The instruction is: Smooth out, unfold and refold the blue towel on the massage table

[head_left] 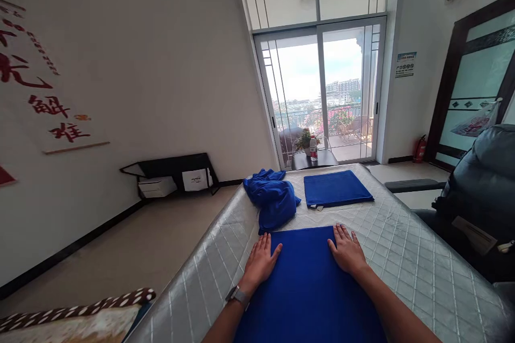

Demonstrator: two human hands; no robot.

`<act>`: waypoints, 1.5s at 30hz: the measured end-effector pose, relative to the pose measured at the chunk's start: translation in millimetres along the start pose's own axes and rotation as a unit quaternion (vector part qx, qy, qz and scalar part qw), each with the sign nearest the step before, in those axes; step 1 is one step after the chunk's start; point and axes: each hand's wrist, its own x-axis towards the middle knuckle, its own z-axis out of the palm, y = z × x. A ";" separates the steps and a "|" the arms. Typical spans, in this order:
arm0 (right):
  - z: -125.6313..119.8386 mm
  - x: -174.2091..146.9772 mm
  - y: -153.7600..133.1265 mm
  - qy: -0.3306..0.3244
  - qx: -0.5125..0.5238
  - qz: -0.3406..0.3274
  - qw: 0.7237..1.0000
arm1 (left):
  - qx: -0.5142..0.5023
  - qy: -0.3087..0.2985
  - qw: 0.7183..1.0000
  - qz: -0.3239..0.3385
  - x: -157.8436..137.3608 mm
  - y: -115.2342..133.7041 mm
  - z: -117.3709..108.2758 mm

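Note:
A blue cloth (306, 289) lies spread flat on the quilted mattress (406, 257) right in front of me, its near part running out of the picture. Fingers stretched, my left hand (260, 261) rests on its far left edge; a watch is on that wrist. My right hand (346, 249) lies flat at the far right corner, thumb apart. Beyond my left hand sits a crumpled heap of blue cloth (273, 198). To the right of the heap is a neatly folded blue cloth (337, 188) with a small white tag at its near edge.
Behind the mattress stands a small table (295, 161) with a plant (306, 140) and a bottle (313, 148), before a sliding glass door. A dark chair (483, 182) is close on the right. A black low shelf (173, 166) is by the left wall; patterned fabric (100, 313) shows lower left.

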 end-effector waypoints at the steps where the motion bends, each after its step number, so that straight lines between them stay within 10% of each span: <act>1: -0.4 -0.2 0.2 -0.001 0.003 0.000 1.000 | 0.009 0.000 1.000 -0.002 3.0 3.8 -3.1; 15: 6.1 -1.6 9.4 0.014 -0.033 -0.049 0.998 | -0.137 0.067 0.950 0.273 28.9 204.0 11.3; 23: 7.2 4.3 6.0 0.018 -0.016 -0.021 0.999 | -0.095 0.043 0.973 0.205 22.1 149.4 10.9; 34: 8.6 5.6 5.1 0.018 -0.016 -0.019 1.000 | -0.038 0.021 0.998 0.034 12.0 -4.6 5.4; 45: 10.7 8.8 5.0 0.009 -0.029 -0.015 0.999 | -0.051 0.043 0.997 0.027 10.6 -18.2 8.8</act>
